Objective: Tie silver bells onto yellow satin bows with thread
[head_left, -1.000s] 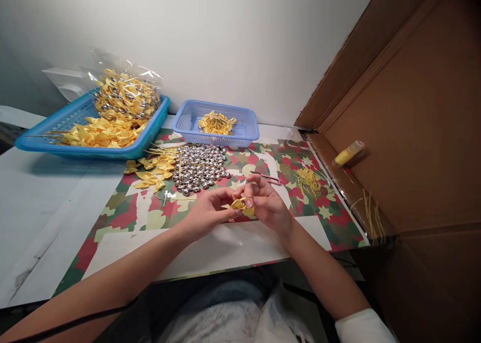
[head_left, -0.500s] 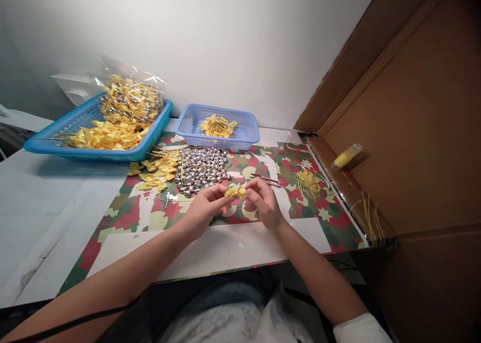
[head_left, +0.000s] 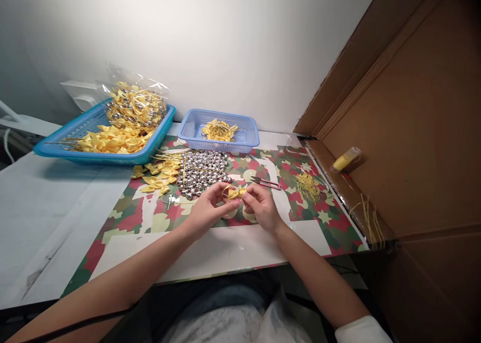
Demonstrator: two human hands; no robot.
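A yellow ribbon bow (head_left: 236, 193) is held between my two hands above the patterned table covering. My left hand (head_left: 210, 203) closes on its left side, with a thin yellow cord looping up by the fingers. The fingertips of my right hand (head_left: 261, 205) pinch its right end. Beyond my left hand lies a spread of silver bells (head_left: 203, 170), and left of them several loose yellow bows (head_left: 160, 177) with cord tails. Thread snips (head_left: 265, 183) lie just past my right hand.
A blue basket (head_left: 48, 150) at the back left holds yellow bows and a clear bag (head_left: 137, 100) of bows with bells. A smaller blue basket (head_left: 246, 145) has more bows. Cord scraps (head_left: 308, 187) lie right, near a yellow tube (head_left: 345, 159) by the cardboard wall (head_left: 413, 132).
The bow has turned between my fingers, and its loops show more clearly now. My left thumb has shifted right, below the bow. The whole view has shifted slightly.
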